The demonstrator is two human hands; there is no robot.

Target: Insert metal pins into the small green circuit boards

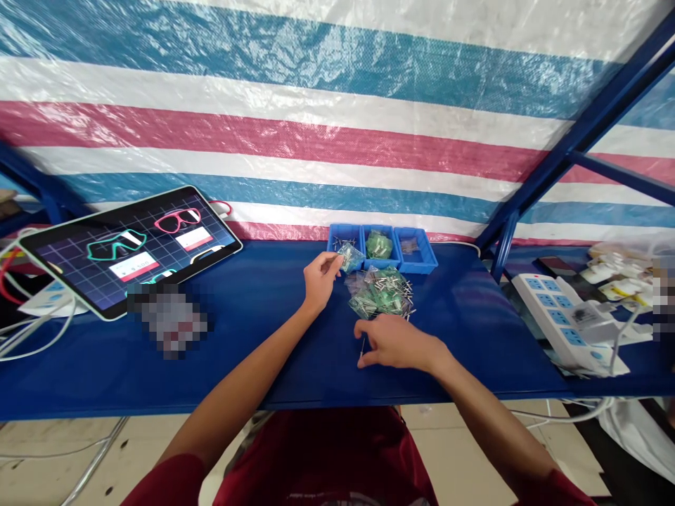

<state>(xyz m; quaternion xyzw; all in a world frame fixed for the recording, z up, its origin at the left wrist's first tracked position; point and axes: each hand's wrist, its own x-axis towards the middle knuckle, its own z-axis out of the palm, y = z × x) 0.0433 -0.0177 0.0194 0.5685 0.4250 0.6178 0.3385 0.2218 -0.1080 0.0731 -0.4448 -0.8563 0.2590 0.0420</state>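
My left hand (319, 282) pinches the edge of a small clear plastic bag (349, 258) with short metal pieces in it, held by the front of the left bin. My right hand (399, 342) is curled just in front of the pile, with a thin metal pin (362, 346) between thumb and forefinger. Between the hands and the bins lies a pile of green-tinted and clear plastic bags (375, 294). Loose silvery pins (408, 299) stick out along its right side.
Three blue bins stand at the back: left with loose pins (337, 230), middle with a green bag (378, 244), right with clear bags (409, 245). A tablet (142, 246) leans at left, a power strip (553, 316) lies right. Blue frame bars (569, 154) flank the blue table (253, 309).
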